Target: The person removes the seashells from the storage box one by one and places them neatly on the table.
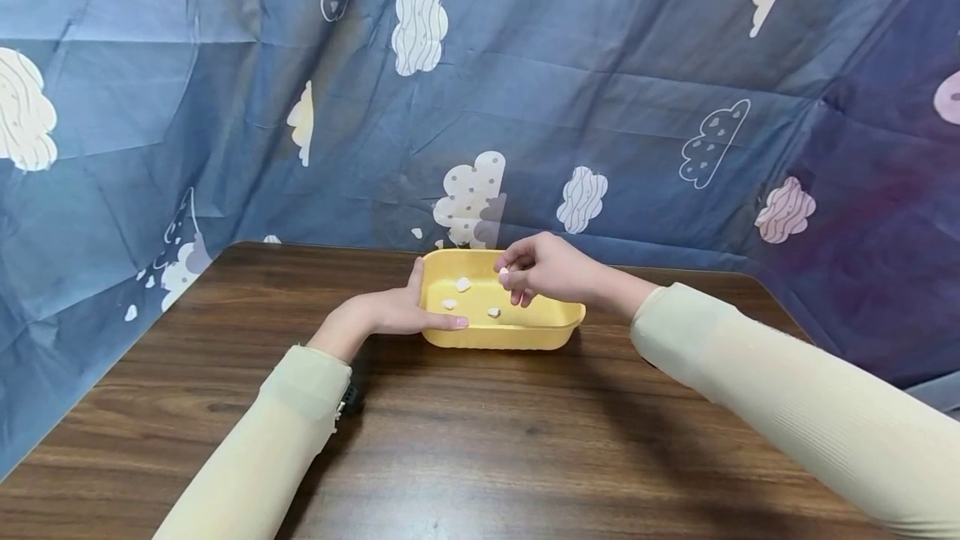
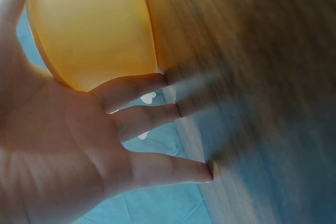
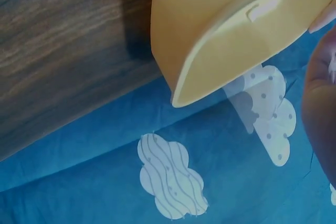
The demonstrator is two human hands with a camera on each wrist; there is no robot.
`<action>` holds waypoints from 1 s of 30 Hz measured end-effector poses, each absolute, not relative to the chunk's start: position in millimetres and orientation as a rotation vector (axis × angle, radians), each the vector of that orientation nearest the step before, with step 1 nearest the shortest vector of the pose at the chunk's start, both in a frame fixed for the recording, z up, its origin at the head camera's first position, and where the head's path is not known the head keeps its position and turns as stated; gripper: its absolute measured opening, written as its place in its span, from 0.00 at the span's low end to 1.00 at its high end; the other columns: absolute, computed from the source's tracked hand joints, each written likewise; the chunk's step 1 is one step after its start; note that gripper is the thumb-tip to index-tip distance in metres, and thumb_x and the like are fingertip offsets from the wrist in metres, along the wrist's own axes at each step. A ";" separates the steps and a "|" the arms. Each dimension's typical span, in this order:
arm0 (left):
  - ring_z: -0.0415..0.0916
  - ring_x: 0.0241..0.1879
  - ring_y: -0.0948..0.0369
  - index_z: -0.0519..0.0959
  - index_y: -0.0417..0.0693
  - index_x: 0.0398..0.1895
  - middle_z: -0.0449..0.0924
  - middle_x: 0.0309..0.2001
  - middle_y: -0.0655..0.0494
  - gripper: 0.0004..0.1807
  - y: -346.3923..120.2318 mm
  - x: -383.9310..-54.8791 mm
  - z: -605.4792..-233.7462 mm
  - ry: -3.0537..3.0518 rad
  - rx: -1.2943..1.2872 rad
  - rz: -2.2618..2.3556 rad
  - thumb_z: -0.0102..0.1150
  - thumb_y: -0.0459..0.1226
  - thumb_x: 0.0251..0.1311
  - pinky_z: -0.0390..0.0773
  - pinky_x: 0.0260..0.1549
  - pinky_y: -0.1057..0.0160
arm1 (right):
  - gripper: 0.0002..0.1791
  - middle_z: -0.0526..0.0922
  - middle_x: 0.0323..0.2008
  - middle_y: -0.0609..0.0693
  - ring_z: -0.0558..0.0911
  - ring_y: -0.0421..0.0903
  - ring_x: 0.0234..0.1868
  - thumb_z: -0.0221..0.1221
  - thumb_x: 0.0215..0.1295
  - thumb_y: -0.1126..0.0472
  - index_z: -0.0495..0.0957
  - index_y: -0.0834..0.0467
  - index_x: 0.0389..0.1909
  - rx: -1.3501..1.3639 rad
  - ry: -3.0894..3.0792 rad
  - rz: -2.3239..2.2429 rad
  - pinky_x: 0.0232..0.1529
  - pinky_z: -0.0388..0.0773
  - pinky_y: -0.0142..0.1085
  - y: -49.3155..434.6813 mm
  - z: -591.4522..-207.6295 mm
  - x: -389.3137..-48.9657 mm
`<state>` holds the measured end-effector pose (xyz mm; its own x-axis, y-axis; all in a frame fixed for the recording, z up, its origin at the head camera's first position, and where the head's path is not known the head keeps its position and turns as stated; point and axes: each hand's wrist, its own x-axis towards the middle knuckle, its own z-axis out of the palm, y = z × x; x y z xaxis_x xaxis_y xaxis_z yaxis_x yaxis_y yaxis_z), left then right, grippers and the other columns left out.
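A shallow yellow plastic basin (image 1: 498, 338) stands on the table, with small white pieces (image 1: 463, 283) lying apart on its floor; their kind is too small to tell. My left hand (image 1: 390, 312) rests against the basin's left end, its thumb along the near rim. In the left wrist view, the fingers (image 2: 149, 167) of that hand are spread and straight, their tips down at the wooden tabletop. Above the basin's right half, my right hand (image 1: 558, 267) pinches another small white piece (image 1: 503, 275) between thumb and fingers. The right wrist view catches only the edge of this hand.
The dark wooden table (image 1: 465, 440) extends toward me and to both sides of the basin. Close behind its far edge hangs a blue cloth (image 1: 337, 190) with a cloud print. A dark band with a small buckle (image 1: 349, 400) shows under my left wrist.
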<state>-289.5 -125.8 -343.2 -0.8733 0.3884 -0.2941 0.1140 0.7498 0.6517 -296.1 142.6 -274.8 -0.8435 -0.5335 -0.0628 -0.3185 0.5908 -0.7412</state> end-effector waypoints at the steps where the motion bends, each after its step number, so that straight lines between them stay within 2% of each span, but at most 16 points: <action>1: 0.53 0.84 0.46 0.14 0.43 0.83 0.26 0.87 0.37 0.80 -125.9 -289.4 -343.5 2.531 0.383 0.909 0.65 0.71 0.59 0.57 0.82 0.47 | 0.11 0.87 0.33 0.57 0.89 0.47 0.32 0.63 0.75 0.67 0.82 0.69 0.52 -0.696 2.550 -1.108 0.40 0.89 0.41 142.3 -275.7 -295.2; 5: 0.52 0.84 0.47 0.15 0.42 0.83 0.26 0.87 0.37 0.80 -126.3 -289.5 -344.4 2.531 0.384 0.904 0.65 0.71 0.59 0.57 0.82 0.47 | 0.12 0.90 0.35 0.58 0.90 0.50 0.35 0.66 0.71 0.68 0.85 0.68 0.51 -0.670 2.556 -1.127 0.43 0.90 0.44 139.6 -278.8 -288.3; 9: 0.54 0.84 0.47 0.14 0.43 0.83 0.28 0.87 0.37 0.80 -126.2 -289.4 -344.2 2.535 0.377 0.894 0.65 0.72 0.58 0.58 0.81 0.47 | 0.14 0.89 0.33 0.59 0.90 0.47 0.31 0.67 0.69 0.71 0.83 0.70 0.53 -0.635 2.508 -1.222 0.42 0.90 0.44 133.7 -283.9 -276.7; 14: 0.58 0.82 0.47 0.14 0.42 0.82 0.35 0.87 0.33 0.80 -126.3 -290.0 -344.4 2.542 0.378 0.885 0.65 0.71 0.59 0.61 0.81 0.48 | 0.11 0.86 0.30 0.58 0.88 0.44 0.28 0.67 0.68 0.73 0.82 0.73 0.48 -0.625 2.423 -1.354 0.40 0.91 0.44 123.2 -300.6 -255.1; 18: 0.59 0.81 0.46 0.13 0.40 0.82 0.37 0.86 0.30 0.79 -126.5 -290.4 -344.6 2.539 0.405 0.904 0.65 0.69 0.61 0.61 0.80 0.48 | 0.07 0.85 0.28 0.54 0.84 0.42 0.26 0.70 0.67 0.68 0.87 0.66 0.43 -0.683 2.456 -1.316 0.35 0.88 0.38 117.6 -315.4 -235.2; 21: 0.59 0.81 0.46 0.13 0.40 0.81 0.35 0.86 0.30 0.79 -126.1 -290.3 -344.1 2.536 0.417 0.912 0.65 0.68 0.61 0.61 0.80 0.48 | 0.07 0.83 0.27 0.47 0.78 0.40 0.29 0.74 0.65 0.63 0.90 0.59 0.41 -0.725 2.529 -1.255 0.32 0.79 0.31 116.7 -326.3 -221.8; 23: 0.59 0.81 0.46 0.13 0.40 0.81 0.33 0.86 0.31 0.79 -125.8 -290.6 -343.9 2.537 0.423 0.911 0.66 0.68 0.61 0.61 0.80 0.47 | 0.07 0.85 0.28 0.45 0.76 0.40 0.32 0.75 0.63 0.61 0.92 0.57 0.41 -0.718 2.551 -1.244 0.33 0.74 0.29 115.9 -334.0 -213.3; 25: 0.58 0.82 0.46 0.13 0.41 0.82 0.31 0.87 0.32 0.80 -125.9 -290.6 -343.7 2.542 0.417 0.902 0.66 0.69 0.60 0.61 0.80 0.47 | 0.09 0.90 0.32 0.45 0.78 0.38 0.35 0.76 0.63 0.60 0.92 0.57 0.42 -0.694 2.543 -1.256 0.36 0.75 0.28 113.9 -342.6 -204.4; 27: 0.55 0.83 0.46 0.13 0.41 0.82 0.28 0.87 0.34 0.80 -125.8 -290.6 -343.7 2.545 0.408 0.894 0.65 0.70 0.59 0.60 0.81 0.47 | 0.10 0.93 0.34 0.46 0.80 0.36 0.33 0.77 0.62 0.59 0.93 0.58 0.42 -0.646 2.508 -1.277 0.36 0.76 0.28 110.1 -351.2 -194.8; 30: 0.54 0.84 0.45 0.13 0.42 0.82 0.28 0.87 0.34 0.81 -126.0 -290.0 -343.6 2.554 0.395 0.870 0.64 0.72 0.58 0.59 0.81 0.46 | 0.11 0.90 0.25 0.46 0.79 0.34 0.25 0.78 0.60 0.57 0.93 0.57 0.42 -0.582 2.458 -1.285 0.29 0.75 0.29 102.8 -361.9 -182.0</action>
